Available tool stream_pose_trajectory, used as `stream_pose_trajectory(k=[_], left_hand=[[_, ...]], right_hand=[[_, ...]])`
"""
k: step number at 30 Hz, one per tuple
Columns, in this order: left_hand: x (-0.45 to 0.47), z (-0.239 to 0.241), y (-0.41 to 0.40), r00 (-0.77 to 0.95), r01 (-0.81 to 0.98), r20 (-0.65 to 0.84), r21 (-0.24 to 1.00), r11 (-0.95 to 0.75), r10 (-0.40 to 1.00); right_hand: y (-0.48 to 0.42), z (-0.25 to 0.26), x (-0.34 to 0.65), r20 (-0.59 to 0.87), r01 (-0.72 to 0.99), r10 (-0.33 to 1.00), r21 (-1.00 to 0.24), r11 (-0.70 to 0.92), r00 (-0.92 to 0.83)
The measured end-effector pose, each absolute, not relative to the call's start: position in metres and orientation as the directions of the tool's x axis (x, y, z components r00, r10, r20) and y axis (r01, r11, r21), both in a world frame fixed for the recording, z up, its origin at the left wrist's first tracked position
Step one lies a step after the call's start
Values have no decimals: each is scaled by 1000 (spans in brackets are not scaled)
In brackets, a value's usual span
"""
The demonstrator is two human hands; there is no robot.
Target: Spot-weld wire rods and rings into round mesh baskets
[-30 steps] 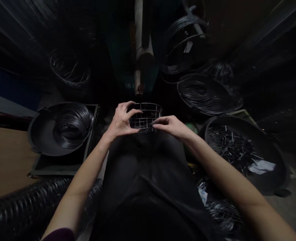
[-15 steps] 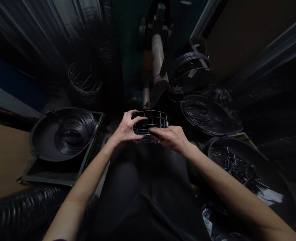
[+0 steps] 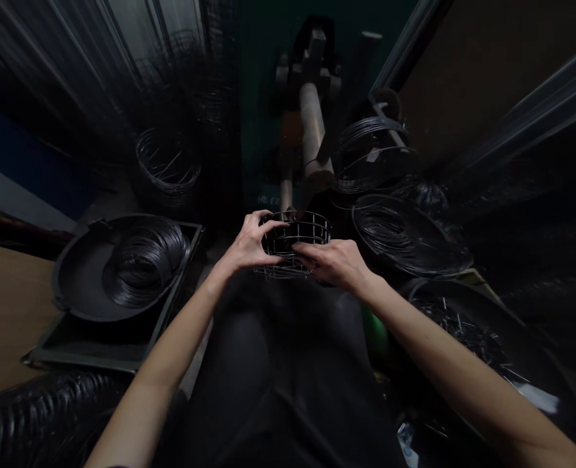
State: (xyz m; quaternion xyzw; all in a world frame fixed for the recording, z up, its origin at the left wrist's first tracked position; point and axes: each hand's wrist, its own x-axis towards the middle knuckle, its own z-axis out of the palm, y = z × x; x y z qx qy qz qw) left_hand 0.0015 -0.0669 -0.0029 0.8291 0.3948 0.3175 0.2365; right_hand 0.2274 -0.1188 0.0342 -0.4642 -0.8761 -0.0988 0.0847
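Observation:
A small round wire basket [image 3: 312, 227] of thin metal rings and cross wires is held in front of my knees, just below the machine's lower rod [image 3: 287, 193]. My left hand [image 3: 249, 246] grips its left side, thumb along the near lower wires and fingers over the rim. On the right side, my right hand [image 3: 334, 260] closes on the near wires, its thumb and index finger reaching across them. The right fingertips are partly hidden, and I cannot tell whether they also pinch a loose wire.
A machine with a thick metal cylinder [image 3: 312, 123] stands ahead. On the left, a dark pan [image 3: 80, 273] holds coiled wire rings [image 3: 146, 260]. At right are a basin of wire loops [image 3: 390, 224] and another of short metal pieces [image 3: 468, 325]. Stacked rings [image 3: 49, 409] lie lower left.
The surroundings sit slightly lower in view as my head shifts. The basket is tilted or turned a little, its open top showing more; both hands keep their hold.

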Motion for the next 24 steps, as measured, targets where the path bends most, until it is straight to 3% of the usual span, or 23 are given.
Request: stream_pose_trajectory(k=[13, 18, 24], left_hand=[[0, -3, -56, 495, 508, 346, 630, -588, 798], [0, -1, -53, 494, 487, 338, 655, -577, 801], [3, 2, -44, 459, 515, 310, 671, -533, 833]], right_hand=[[-112, 34, 226, 234, 859, 828, 82, 505, -509], [-119, 31, 227, 276, 889, 854, 5, 457, -441], [-123, 21, 232, 406, 945, 881, -108, 308, -241]])
